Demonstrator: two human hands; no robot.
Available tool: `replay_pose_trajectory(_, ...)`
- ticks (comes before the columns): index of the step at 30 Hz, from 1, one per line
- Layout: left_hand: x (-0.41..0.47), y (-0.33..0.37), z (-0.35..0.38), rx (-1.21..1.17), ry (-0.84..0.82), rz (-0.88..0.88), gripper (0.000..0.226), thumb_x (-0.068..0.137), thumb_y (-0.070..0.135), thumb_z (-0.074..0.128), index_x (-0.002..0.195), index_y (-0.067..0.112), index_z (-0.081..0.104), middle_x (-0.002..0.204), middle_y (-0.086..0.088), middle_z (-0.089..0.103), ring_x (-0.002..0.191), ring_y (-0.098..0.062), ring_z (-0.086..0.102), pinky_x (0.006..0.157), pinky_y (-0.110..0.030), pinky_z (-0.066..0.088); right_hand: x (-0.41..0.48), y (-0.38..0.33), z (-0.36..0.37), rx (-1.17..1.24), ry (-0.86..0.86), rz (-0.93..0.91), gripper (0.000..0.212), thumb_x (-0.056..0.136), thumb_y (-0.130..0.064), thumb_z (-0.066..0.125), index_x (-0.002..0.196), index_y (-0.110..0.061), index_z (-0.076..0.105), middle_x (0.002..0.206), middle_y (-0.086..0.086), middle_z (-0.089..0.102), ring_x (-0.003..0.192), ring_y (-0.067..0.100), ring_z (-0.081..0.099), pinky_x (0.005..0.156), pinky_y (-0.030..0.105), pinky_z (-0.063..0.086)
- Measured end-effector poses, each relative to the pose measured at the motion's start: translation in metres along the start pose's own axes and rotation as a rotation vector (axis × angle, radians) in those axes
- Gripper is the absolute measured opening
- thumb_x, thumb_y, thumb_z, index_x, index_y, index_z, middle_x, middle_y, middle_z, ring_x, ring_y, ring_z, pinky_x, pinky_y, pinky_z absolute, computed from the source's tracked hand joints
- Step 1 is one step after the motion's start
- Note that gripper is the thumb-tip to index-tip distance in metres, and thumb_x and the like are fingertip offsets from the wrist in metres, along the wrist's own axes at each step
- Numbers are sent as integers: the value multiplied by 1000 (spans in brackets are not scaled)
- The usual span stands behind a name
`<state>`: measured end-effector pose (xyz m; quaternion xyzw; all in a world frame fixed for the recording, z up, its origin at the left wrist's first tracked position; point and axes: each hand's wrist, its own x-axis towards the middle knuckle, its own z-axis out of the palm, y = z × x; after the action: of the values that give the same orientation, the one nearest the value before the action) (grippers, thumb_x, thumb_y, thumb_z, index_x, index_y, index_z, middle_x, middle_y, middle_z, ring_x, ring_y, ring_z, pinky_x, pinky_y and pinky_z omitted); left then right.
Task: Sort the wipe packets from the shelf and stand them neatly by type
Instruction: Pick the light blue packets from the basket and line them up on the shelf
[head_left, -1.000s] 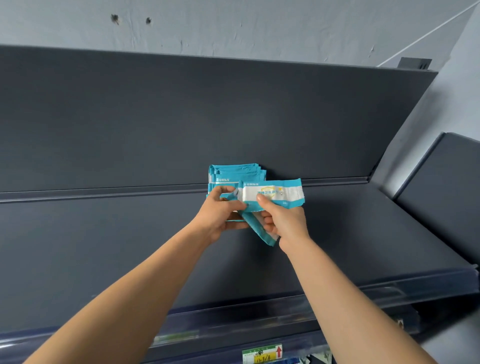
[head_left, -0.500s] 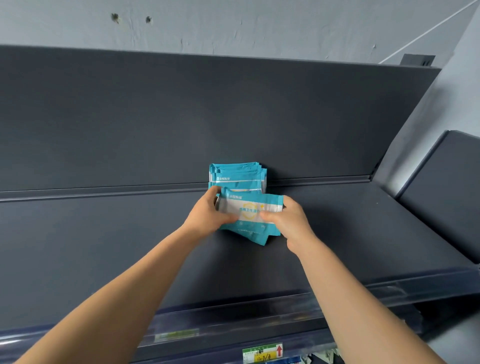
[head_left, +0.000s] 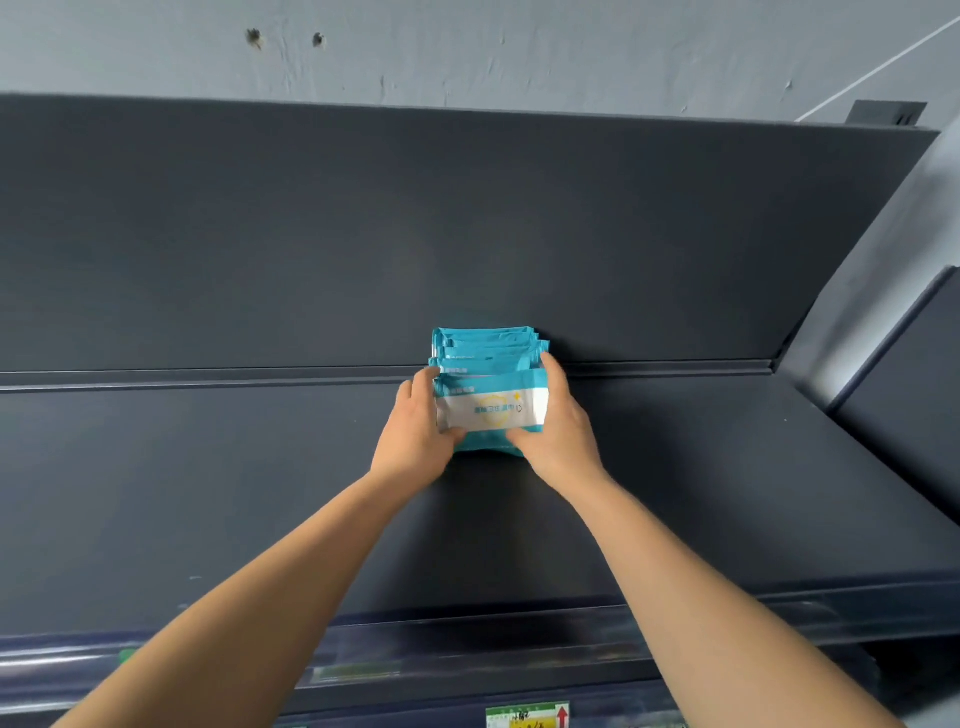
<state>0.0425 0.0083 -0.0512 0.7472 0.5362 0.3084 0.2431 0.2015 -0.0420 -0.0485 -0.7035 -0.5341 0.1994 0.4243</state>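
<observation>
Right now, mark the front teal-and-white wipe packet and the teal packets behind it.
Front teal-and-white wipe packet (head_left: 493, 410): head view, white centre band.
Teal packets behind (head_left: 485, 340): head view, top edges.

Your left forearm (head_left: 270, 597) and right forearm (head_left: 675, 597) stretch forward, converging. Your left hand (head_left: 415, 434) and right hand (head_left: 561, 431) face each other, gripping one packet (head_left: 493, 410) by its ends, thumbs in front.

The front wipe packet (head_left: 493, 410), which was held out to the right of the row of packets (head_left: 485, 345) a second ago and then lowered in front of it, has been brought square against the row and stood upright on the shelf (head_left: 675, 493). The left hand (head_left: 415, 441) and the right hand (head_left: 558, 431) have been moved to its two ends, where it is gripped between thumbs and fingers.
</observation>
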Motion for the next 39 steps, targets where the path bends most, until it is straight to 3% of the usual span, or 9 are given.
replay_pose_trajectory(3, 0, -1, 4, 56, -67, -53, 91, 71, 22, 81, 142, 20, 25, 137, -1, 43, 121, -22, 48, 92, -39, 47, 6, 8, -2, -181, 37, 42, 81, 76, -23, 78, 141, -21, 30, 124, -3, 56, 112, 18, 54, 82, 34, 48)
replay_pose_trajectory(7, 1, 5, 10, 192, 25, -55, 80, 69, 24, 81, 130, 16, 30, 131, -2, 46, 115, -25, 51, 83, -42, 48, 15, 14, -1, -218, -49, 78, 50, 77, -26, 76, 114, -18, 43, 113, -3, 59, 92, 15, 55, 69, 33, 47)
replay_pose_trajectory(14, -1, 3, 8, 516, 28, 132, 92, 76, 38, 74, 147, 26, 17, 148, -7, 20, 135, -27, 25, 105, -45, 32, 14, 14, -5, -430, -44, 68, 67, 65, -45, 81, 114, -18, 45, 110, -2, 59, 102, 21, 57, 74, 37, 52)
replay_pose_trajectory(17, -1, 2, 2, 590, -36, 201, 91, 79, 43, 70, 149, 26, 15, 154, -9, 11, 142, -27, 12, 111, -44, 24, 5, 12, -7, -502, -35, 75, 68, 68, -47, 80, 118, -16, 46, 116, 3, 58, 108, 24, 53, 82, 38, 50)
replay_pose_trajectory(21, -1, 2, -5, 696, -87, 310, 91, 82, 47, 65, 151, 24, 10, 157, -11, 3, 145, -27, 3, 113, -43, 18, -11, 5, -8, -583, -10, 103, 64, 74, -46, 75, 122, -15, 44, 120, 4, 57, 110, 25, 54, 78, 34, 44)
replay_pose_trajectory(28, -11, 2, -16, 846, -149, 558, 76, 91, 37, 57, 150, 21, 13, 157, -12, 9, 145, -30, 5, 115, -46, 14, -60, -8, -10, -733, 49, 227, 49, 90, -41, 60, 128, -15, 41, 128, 7, 55, 117, 27, 52, 83, 37, 46)
replay_pose_trajectory(31, -17, 10, -20, 845, -154, 680, 64, 90, 37, 58, 145, 20, 28, 150, -9, 25, 141, -28, 17, 113, -45, 21, -88, -15, -22, -798, 104, 262, 49, 94, -42, 54, 134, -17, 44, 133, 6, 53, 123, 27, 48, 93, 39, 44)
replay_pose_trajectory(34, -28, 24, -19, 783, -166, 802, 54, 90, 36, 58, 138, 17, 40, 139, -6, 42, 131, -26, 34, 104, -39, 32, -120, -20, -38, -855, 204, 265, 46, 94, -42, 54, 134, -19, 47, 128, 5, 57, 119, 27, 51, 90, 38, 44)
replay_pose_trajectory(39, -64, 59, -4, 684, -200, 948, 32, 91, 28, 54, 121, 16, 51, 125, -3, 51, 122, -23, 43, 96, -34, 38, -184, -24, -66, -941, 329, 304, 41, 93, -39, 55, 130, -21, 52, 122, 5, 59, 116, 26, 52, 93, 38, 43)
